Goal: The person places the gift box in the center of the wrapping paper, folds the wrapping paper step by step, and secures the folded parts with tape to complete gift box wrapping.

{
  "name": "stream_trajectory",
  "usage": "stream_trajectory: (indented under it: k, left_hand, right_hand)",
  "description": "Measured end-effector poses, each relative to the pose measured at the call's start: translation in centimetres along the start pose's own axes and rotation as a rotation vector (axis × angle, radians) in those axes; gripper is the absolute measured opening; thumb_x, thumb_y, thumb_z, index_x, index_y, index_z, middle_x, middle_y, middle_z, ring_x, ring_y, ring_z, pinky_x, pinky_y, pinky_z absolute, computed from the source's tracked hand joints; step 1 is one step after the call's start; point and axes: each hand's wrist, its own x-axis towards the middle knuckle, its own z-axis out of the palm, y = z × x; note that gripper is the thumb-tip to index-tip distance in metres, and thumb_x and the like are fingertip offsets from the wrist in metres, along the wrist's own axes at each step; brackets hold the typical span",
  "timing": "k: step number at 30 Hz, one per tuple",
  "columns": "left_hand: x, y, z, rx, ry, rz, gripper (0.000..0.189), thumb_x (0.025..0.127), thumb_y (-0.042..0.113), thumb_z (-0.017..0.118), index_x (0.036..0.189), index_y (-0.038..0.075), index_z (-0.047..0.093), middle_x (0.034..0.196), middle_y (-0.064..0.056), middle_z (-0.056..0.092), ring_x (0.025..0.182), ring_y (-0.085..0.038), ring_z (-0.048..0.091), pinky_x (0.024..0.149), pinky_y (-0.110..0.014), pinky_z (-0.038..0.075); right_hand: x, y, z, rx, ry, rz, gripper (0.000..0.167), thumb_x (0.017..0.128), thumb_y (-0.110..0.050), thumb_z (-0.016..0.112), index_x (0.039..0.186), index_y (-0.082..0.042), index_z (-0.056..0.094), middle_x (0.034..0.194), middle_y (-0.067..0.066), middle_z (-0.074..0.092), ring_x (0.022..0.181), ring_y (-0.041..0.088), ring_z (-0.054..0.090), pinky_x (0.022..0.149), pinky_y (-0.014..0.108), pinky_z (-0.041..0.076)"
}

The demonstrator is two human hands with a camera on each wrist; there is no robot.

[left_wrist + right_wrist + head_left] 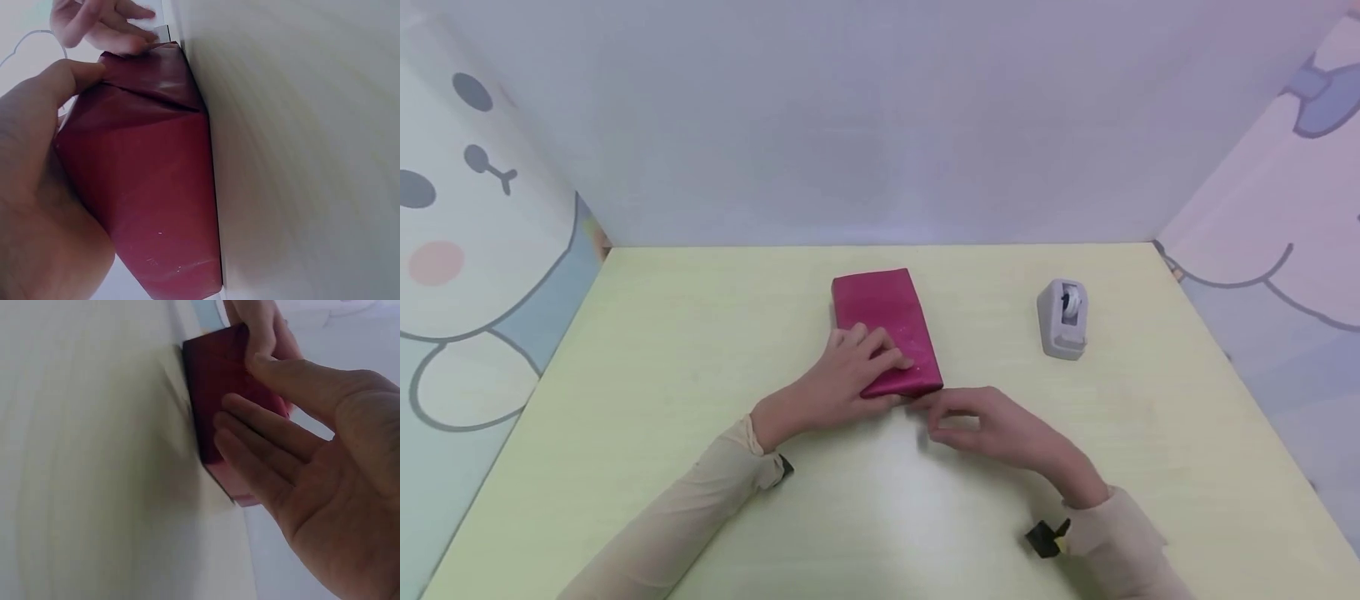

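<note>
A box wrapped in shiny dark red paper (883, 308) lies flat on the table. My left hand (850, 375) grips its near part, fingers over the top and thumb (59, 84) against the near end. That end shows a folded, creased flap (150, 84) in the left wrist view. At the same end is my right hand (992, 425), its palm turned toward the wrist camera. Its fingers (265, 440) reach, nearly straight, to the end face, and the thumb lies close to the left hand. Nothing is visibly held in it.
A grey tape dispenser (1063, 321) with a roll of tape stands to the right of the box. The pale yellow table (700, 308) meets a plain wall (880, 125) at the back. Cartoon-printed panels (490, 208) flank both sides.
</note>
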Motion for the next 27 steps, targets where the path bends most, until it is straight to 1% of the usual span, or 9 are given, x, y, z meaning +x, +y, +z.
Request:
stream_trajectory:
  k: [3, 6, 8, 10, 15, 17, 20, 24, 27]
  left_hand:
    - [0.1, 0.0, 0.1, -0.002, -0.014, -0.003, 0.04, 0.096, 0.04, 0.068, 0.133, 0.026, 0.064, 0.118, 0.003, 0.054, 0.108, -0.016, 0.042, 0.092, -0.04, 0.032]
    - [0.1, -0.1, 0.2, 0.001, -0.023, 0.004, 0.042, 0.097, 0.041, 0.068, 0.135, 0.026, 0.063, 0.12, 0.003, 0.054, 0.108, -0.016, 0.042, 0.092, -0.04, 0.032]
    - [0.0, -0.2, 0.1, 0.012, -0.024, 0.012, 0.044, 0.096, 0.042, 0.07, 0.136, 0.026, 0.062, 0.121, 0.003, 0.054, 0.109, -0.016, 0.042, 0.092, -0.04, 0.033]
    - [0.0, -0.2, 0.0, 0.027, -0.018, 0.025, 0.048, 0.093, 0.043, 0.074, 0.136, 0.025, 0.062, 0.121, 0.003, 0.055, 0.109, -0.017, 0.043, 0.092, -0.04, 0.034]
    - [-0.2, -0.3, -0.2, 0.064, -0.003, 0.059, 0.055, 0.087, 0.041, 0.082, 0.135, 0.023, 0.061, 0.122, 0.001, 0.056, 0.11, -0.02, 0.045, 0.091, -0.041, 0.036]
    - [-0.2, -0.3, -0.2, 0.072, 0.002, 0.067, 0.054, 0.088, 0.04, 0.081, 0.134, 0.023, 0.061, 0.122, 0.0, 0.056, 0.109, -0.02, 0.045, 0.09, -0.041, 0.036]
    - [-0.2, -0.4, -0.1, 0.083, 0.011, 0.074, 0.051, 0.088, 0.038, 0.08, 0.134, 0.023, 0.062, 0.121, 0.001, 0.056, 0.109, -0.019, 0.045, 0.09, -0.039, 0.036]
    - [-0.2, -0.5, -0.1, 0.087, 0.017, 0.077, 0.053, 0.087, 0.038, 0.082, 0.134, 0.024, 0.062, 0.121, 0.001, 0.057, 0.109, -0.019, 0.046, 0.09, -0.039, 0.036]
    - [-0.2, -0.5, -0.1, 0.081, 0.017, 0.08, 0.054, 0.086, 0.038, 0.083, 0.134, 0.023, 0.062, 0.121, 0.0, 0.057, 0.109, -0.019, 0.046, 0.09, -0.04, 0.037]
  right_hand:
    - [0.6, -0.7, 1.2, -0.063, 0.068, -0.002, 0.01, 0.096, -0.015, 0.076, 0.105, -0.02, 0.074, 0.128, -0.002, 0.075, 0.119, 0.016, 0.071, 0.102, 0.036, 0.056]
    - [0.9, -1.1, 2.1, -0.105, 0.143, -0.005, 0.014, 0.094, -0.011, 0.077, 0.106, -0.018, 0.075, 0.119, -0.002, 0.078, 0.112, 0.014, 0.073, 0.098, 0.037, 0.059]
    - [1.0, -1.3, 2.6, -0.127, 0.188, -0.002, 0.014, 0.093, -0.01, 0.078, 0.106, -0.016, 0.076, 0.113, -0.002, 0.079, 0.106, 0.012, 0.074, 0.094, 0.037, 0.06]
    - [1.2, -1.5, 3.1, -0.151, 0.23, 0.006, 0.015, 0.092, -0.01, 0.079, 0.106, -0.015, 0.077, 0.109, -0.002, 0.08, 0.102, 0.012, 0.075, 0.093, 0.037, 0.061]
    - [1.9, -2.2, 4.3, -0.213, 0.351, 0.054, 0.015, 0.089, -0.01, 0.082, 0.104, -0.014, 0.078, 0.097, -0.006, 0.08, 0.09, 0.009, 0.074, 0.086, 0.035, 0.062]
    - [2.2, -2.5, 4.8, -0.244, 0.404, 0.074, 0.013, 0.089, -0.011, 0.083, 0.101, -0.014, 0.078, 0.093, -0.005, 0.079, 0.086, 0.009, 0.073, 0.082, 0.033, 0.062]
    - [2.5, -3.0, 5.4, -0.301, 0.472, 0.113, 0.012, 0.088, -0.012, 0.083, 0.098, -0.015, 0.077, 0.091, -0.004, 0.079, 0.085, 0.011, 0.075, 0.08, 0.032, 0.062]
    - [3.0, -3.8, 5.9, -0.357, 0.516, 0.192, 0.014, 0.087, -0.015, 0.085, 0.098, -0.016, 0.077, 0.091, -0.003, 0.08, 0.085, 0.012, 0.076, 0.079, 0.03, 0.061]
    - [3.2, -4.2, 6.2, -0.381, 0.529, 0.238, 0.015, 0.087, -0.017, 0.086, 0.1, -0.016, 0.077, 0.09, -0.003, 0.08, 0.076, 0.01, 0.072, 0.072, 0.025, 0.058]
